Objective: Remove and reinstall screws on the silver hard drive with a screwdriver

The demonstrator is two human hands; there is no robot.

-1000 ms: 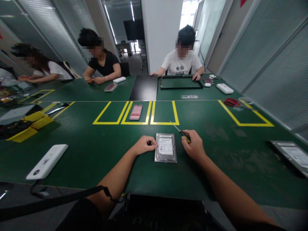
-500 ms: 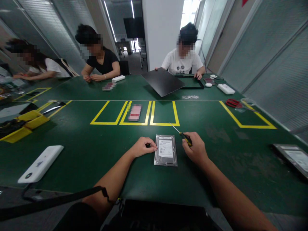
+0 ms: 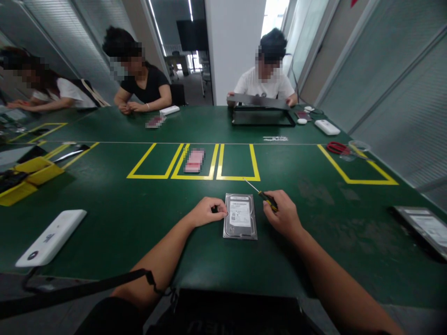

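Observation:
A hard drive [image 3: 240, 217] lies flat on the green table, its white label facing up. At its left edge is my left hand [image 3: 209, 211], with thumb and fingers curled together in a pinch. Something small and dark shows between those fingers, too small to name. My right hand [image 3: 282, 213], just right of the drive, is wrapped round the black and yellow handle of a screwdriver [image 3: 262, 196]. The thin shaft points up and to the left, beyond the drive's far right corner, touching no screw that I can see.
Yellow tape [image 3: 238, 178] marks frames on the table, one around a pink phone-like item [image 3: 194, 161]. A white power bank [image 3: 52, 238] and yellow bins [image 3: 38, 170] lie left. Another hard drive [image 3: 424, 228] and red-handled scissors [image 3: 338, 148] lie right. Across sit several people, one handling a dark panel [image 3: 260, 100].
The person opposite has lowered the dark panel over the black frame and now holds it with two hands. My own hands, the screwdriver and the hard drive have barely moved.

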